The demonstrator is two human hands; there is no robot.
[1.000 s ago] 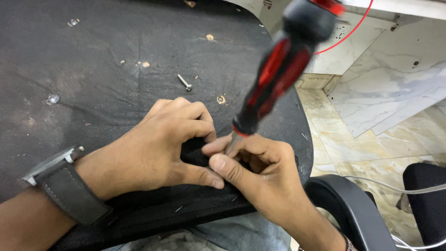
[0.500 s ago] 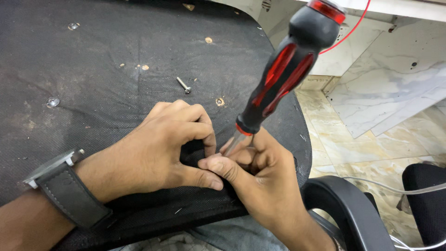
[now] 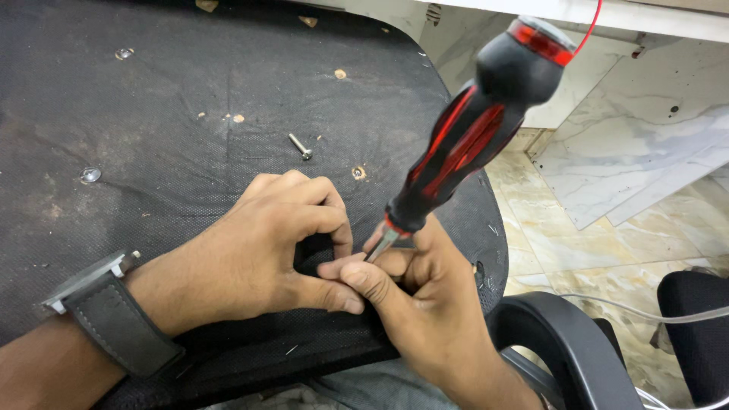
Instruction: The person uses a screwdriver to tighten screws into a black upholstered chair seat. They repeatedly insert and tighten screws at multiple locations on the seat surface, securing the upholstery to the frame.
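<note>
while my left hand (image 3: pixel 258 250) curled over a small dark part hidden on the black pad (image 3: pixel 152 99), my right hand (image 3: pixel 414 304) pinched the screwdriver (image 3: pixel 463 144) shaft, mid-screwing i judged, needing steady turns next.

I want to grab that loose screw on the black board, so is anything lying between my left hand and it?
Nothing visible does: the small silver screw lies on bare black fabric-covered board just beyond the left hand.

Left hand (image 3: pixel 266 250) left of right hand (image 3: pixel 410 304), touching, both on black panel (image 3: pixel 152 114); screwdriver (image 3: pixel 471 129) rising from right hand; loose screw (image 3: pixel 301 146) on panel behind left hand.
</note>
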